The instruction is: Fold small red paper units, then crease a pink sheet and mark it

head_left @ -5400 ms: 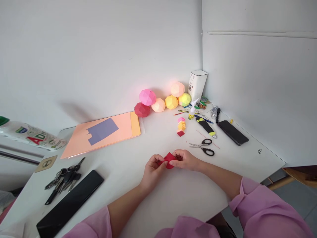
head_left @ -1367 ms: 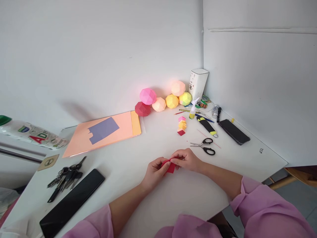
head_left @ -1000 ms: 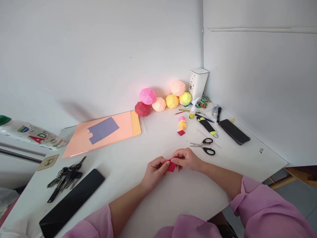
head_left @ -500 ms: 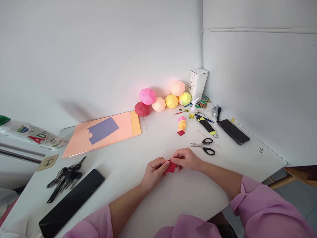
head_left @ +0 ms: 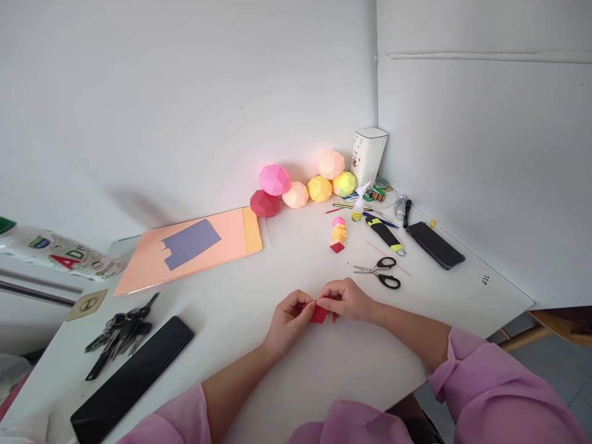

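Note:
Both my hands meet over the front of the white table, pinching one small piece of red paper point(head_left: 319, 315). My left hand point(head_left: 289, 317) grips its left side between thumb and fingers. On the top and right side, my right hand point(head_left: 346, 300) holds it with thumb and index finger; part of the paper is hidden behind the fingers. Just beyond lie scissors point(head_left: 379, 270) with black handles, blades slightly apart. Farther back is a row of small folded paper pieces point(head_left: 339, 234) in pink, yellow, orange and red.
Several faceted paper balls point(head_left: 320, 189) stand by the wall. A glue bottle point(head_left: 357, 206), a utility knife point(head_left: 385, 234) and a phone point(head_left: 435, 245) lie right. At left are coloured paper sheets point(head_left: 231, 237), keys point(head_left: 121, 333), a black case point(head_left: 134, 379) and a white bottle point(head_left: 60, 253).
My fingers have shifted slightly on the red paper, the hands staying close together. The whole view has moved a little; the things on the table have not moved.

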Motion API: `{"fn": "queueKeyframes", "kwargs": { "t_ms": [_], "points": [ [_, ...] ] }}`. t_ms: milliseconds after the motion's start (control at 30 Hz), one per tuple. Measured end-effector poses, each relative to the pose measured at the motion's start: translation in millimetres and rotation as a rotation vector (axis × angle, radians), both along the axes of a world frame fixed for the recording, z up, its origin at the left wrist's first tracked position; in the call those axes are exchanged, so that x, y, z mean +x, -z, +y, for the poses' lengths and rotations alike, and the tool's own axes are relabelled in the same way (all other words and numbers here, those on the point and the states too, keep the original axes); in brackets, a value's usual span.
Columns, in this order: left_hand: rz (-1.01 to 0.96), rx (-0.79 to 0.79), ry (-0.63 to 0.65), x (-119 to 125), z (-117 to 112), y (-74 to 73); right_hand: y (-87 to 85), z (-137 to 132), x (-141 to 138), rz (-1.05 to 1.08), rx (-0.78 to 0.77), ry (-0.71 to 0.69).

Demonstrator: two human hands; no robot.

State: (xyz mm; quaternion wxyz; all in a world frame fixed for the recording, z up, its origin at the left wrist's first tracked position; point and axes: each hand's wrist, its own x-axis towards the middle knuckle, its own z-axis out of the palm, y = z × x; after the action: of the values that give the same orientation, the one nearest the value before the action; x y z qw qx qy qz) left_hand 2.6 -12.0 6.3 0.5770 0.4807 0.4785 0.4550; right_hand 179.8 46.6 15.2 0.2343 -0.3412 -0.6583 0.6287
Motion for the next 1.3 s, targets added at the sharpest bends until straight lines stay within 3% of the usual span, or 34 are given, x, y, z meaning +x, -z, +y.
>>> {"fn": "queueKeyframes", "kwargs": {
  "t_ms": [367, 600, 833, 933, 1133, 1300],
  "points": [
    [-0.128, -0.017, -0.119, -4, 2, 2.9, -6.9, -1, 0, 0.027, 0.114, 0.114],
    [-0.077, -0.030, 0.057, 0, 0, 0.0, -7.8, -5, -4, -0.011, 0.214, 0.086],
    [-0.095, -0.023, 0.028, -1, -1, 2.5, -8.8, -6, -6, -0.016, 0.229, 0.074],
    [-0.097, -0.043, -0.046, -2, 0, 3.3, -10.8, 1, -2, -0.032, 0.261, 0.129],
    [-0.187, -0.068, -0.170, -3, 4, 4.6, -11.9, 14, 4, 0.031, 0.118, 0.315],
    [-0.171, -0.091, -0.147, 1, 4, 2.7, -6.9, 8, 1, 0.068, 0.010, 0.135]
  ]
}}
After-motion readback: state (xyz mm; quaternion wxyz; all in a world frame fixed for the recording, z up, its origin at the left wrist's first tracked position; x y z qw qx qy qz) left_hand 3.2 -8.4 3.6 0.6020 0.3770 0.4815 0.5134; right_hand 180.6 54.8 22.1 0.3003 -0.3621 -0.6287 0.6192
